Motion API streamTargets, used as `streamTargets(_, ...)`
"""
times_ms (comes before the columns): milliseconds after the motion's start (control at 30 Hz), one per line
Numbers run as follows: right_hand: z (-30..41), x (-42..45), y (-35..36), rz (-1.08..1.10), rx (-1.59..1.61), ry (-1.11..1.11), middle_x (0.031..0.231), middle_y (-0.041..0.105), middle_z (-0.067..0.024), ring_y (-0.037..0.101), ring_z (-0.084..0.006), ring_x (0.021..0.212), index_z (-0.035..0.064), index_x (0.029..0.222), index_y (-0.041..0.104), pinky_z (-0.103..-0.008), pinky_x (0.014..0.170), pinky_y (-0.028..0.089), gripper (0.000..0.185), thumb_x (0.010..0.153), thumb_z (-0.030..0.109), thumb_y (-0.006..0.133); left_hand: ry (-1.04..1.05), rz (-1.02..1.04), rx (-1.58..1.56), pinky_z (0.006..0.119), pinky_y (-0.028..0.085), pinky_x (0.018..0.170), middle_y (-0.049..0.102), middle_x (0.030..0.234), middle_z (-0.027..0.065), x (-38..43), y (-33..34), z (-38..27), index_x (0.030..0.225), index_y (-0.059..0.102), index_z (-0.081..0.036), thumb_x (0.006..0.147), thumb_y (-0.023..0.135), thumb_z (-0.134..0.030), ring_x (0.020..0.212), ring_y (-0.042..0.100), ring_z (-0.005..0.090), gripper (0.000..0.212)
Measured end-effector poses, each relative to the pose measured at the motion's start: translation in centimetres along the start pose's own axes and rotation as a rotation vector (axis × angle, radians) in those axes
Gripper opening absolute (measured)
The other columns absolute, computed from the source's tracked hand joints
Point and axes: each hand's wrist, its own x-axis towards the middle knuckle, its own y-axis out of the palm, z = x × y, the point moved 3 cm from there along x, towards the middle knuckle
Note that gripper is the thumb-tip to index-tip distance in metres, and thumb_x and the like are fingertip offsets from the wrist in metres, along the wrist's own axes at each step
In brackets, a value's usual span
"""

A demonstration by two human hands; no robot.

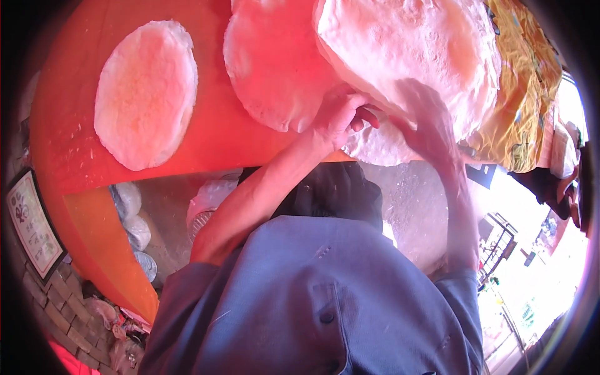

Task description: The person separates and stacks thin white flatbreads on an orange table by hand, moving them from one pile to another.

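Note:
Several flat, pale rounds that look like thin dough or flatbread lie on the red-orange table. One oval round lies by itself at the left. Near the middle, another round is partly covered by a thick pale stack or folded sheet. My left hand is at the stack's lower left edge, its fingers curled; whether they pinch the edge cannot be told. My right hand rests against the stack's near side, fingers pointing left, its grip unclear. Below, between the hands, part of a lower round shows.
A crumpled yellow patterned cloth lies right of the stack. The table's near edge runs just before my body. A framed sheet with writing stands at far left. Wrapped bundles are below the table; a wire rack is at lower right.

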Motion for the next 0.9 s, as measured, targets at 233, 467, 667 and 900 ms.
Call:
streamTargets(233, -1.3, 1.3, 2.0, -0.093, -0.1, 0.131, 0.088, 0.067, -0.0114, 0.066, -0.0277, 0.081, 0.0096, 0.1, 0.066, -0.0381, 0.069, 0.053, 0.021, 0.08, 0.008, 0.057, 0.001, 0.029, 0.094, 0.024, 0.043, 0.059, 0.068, 0.092, 0.0077, -0.6, 0.5, -1.0, 0.102, 0.062, -0.006, 0.089, 0.058, -0.02, 0.076, 0.065, 0.0158, 0.019)
streamTargets(467, -2.3, 3.8, -17.5, -0.315, -0.829, -0.134, 0.085, 0.068, -0.0142, 0.068, -0.0216, 0.072, 0.0149, 0.108, 0.067, -0.0311, 0.061, 0.054, 0.02, 0.094, 0.023, 0.055, 0.113, -0.22, 0.433, 0.022, 0.045, 0.064, 0.064, 0.092, 0.0052, -7.1, -8.1, -1.6, 0.104, 0.059, -0.004, 0.088, 0.062, -0.021, 0.08, 0.062, 0.0128, 0.023)
streamTargets(667, 5.2, 6.3, -5.0, -0.113, -0.074, 0.032, 0.073, 0.066, -0.0128, 0.065, -0.0285, 0.067, 0.0111, 0.092, 0.068, -0.0385, 0.061, 0.053, 0.018, 0.079, 0.008, 0.056, 0.367, -0.725, 0.41, 0.025, 0.049, 0.065, 0.062, 0.095, 0.0082, -10.1, -13.2, -4.3, 0.12, 0.048, 0.005, 0.088, 0.061, -0.015, 0.081, 0.063, 0.0169, 0.039)
streamTargets(900, 3.0, 8.5, -6.0, -0.052, -0.205, 0.137, 0.072, 0.065, -0.0158, 0.064, -0.0334, 0.065, 0.0105, 0.083, 0.068, -0.0396, 0.055, 0.051, 0.02, 0.089, 0.022, 0.054, 0.151, -0.371, -0.057, 0.023, 0.048, 0.06, 0.064, 0.08, 0.0063, -9.7, -15.5, -3.6, 0.099, 0.059, -0.005, 0.091, 0.058, -0.019, 0.068, 0.063, 0.0151, 0.016)
